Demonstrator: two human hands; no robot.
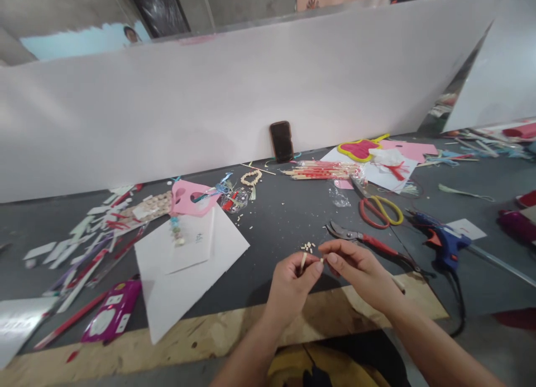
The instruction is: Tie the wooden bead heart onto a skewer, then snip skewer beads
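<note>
My left hand (pixel 293 282) is closed, with a short pale stick (pixel 303 262) upright between its fingers. Close against it, my right hand (pixel 359 271) pinches with thumb and fingers at a tiny pale cut piece (pixel 321 259), where both hands' fingertips meet. Just beyond the fingers lies a small heap of similar cut pieces (pixel 309 246). Red-handled pruning shears (pixel 372 243) rest behind my right hand, their jaws toward the heap. Farther back are scissors (pixel 381 211) with red and yellow handles. The fingertips partly hide what is pinched.
A blue glue gun (pixel 446 244) with its cord lies at the right. Bundled sticks (pixel 322 170) and a phone (pixel 281 141) stand near the white partition (pixel 209 108). White paper (pixel 167 297), a pink mask shape (pixel 195 197), a bead loop (pixel 251 178) and a purple packet (pixel 113 310) are left.
</note>
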